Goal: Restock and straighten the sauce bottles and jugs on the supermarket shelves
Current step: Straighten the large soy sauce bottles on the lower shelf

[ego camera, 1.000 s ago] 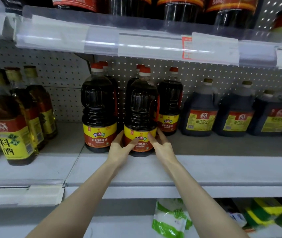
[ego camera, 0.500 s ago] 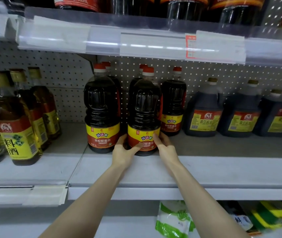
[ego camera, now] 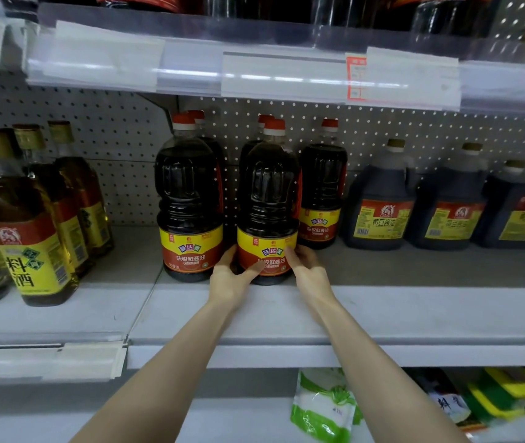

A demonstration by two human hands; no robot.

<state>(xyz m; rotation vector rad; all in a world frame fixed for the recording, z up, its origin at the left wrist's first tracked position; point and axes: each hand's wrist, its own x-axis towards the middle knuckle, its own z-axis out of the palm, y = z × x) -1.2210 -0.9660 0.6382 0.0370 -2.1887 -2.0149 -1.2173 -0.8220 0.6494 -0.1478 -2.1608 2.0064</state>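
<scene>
- Little shifts in the head view since the earlier frames: your left hand (ego camera: 227, 279) and right hand (ego camera: 307, 270) stay clasped at the base of the middle soy sauce bottle (ego camera: 267, 199). The bottle's foot now sits closer to level with the left neighbour bottle (ego camera: 189, 193), and the whole scene sits slightly lower in frame.
- Hands: both grip the same bottle. Your left fingers curl round its left side with the thumb laid across the label; your right fingers wrap its right side, thumb on the label edge.
- Task object: the middle soy sauce bottle stands upright near the front of the shelf (ego camera: 382, 308), label facing you. It is just beside the left neighbour bottle and ahead of the rear right bottle (ego camera: 321, 187).
- Surroundings: dark jugs (ego camera: 377, 203) line the shelf to the right, and cooking wine bottles (ego camera: 27, 238) stand to the left.
- Meaning for the task: the small change suggests a fine alignment step, squaring this bottle with the front row. It appears nearly done, while the rear right bottle is set well back and probably needs pulling forward.
</scene>
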